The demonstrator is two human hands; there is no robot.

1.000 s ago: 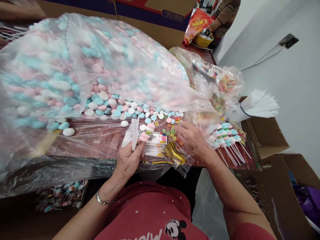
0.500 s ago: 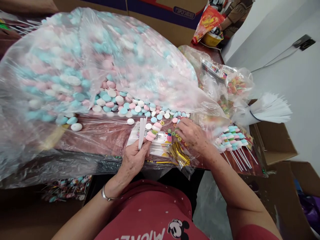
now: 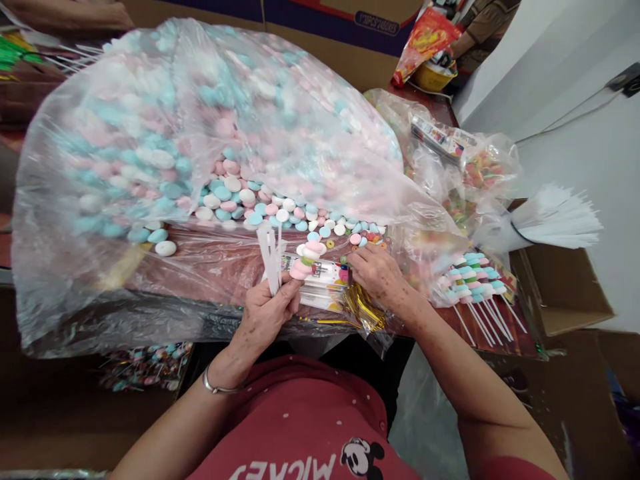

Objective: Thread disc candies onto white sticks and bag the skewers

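Note:
My left hand is closed around several thin white sticks that fan upward. Its thumb and fingers also grip a candy skewer, with pink and white marshmallow pieces and a green ring threaded together. My right hand is lowered to the table beside the skewer, its fingers curled among small coloured ring candies. Whatever its fingertips pinch is hidden. Below it lies a clear packet of gold twist ties. Printed white packaging lies behind the skewer.
A huge clear bag of pink, blue and white marshmallows covers the far table, with loose ones spilling out. Finished skewers lie at the right, near a bundle of white sticks and a cardboard box. Another person's arm shows at upper left.
My right hand has moved slightly left and nearer to me over the ring candies. The sticks in my left hand have tilted left and spread. The whole view has shifted a little.

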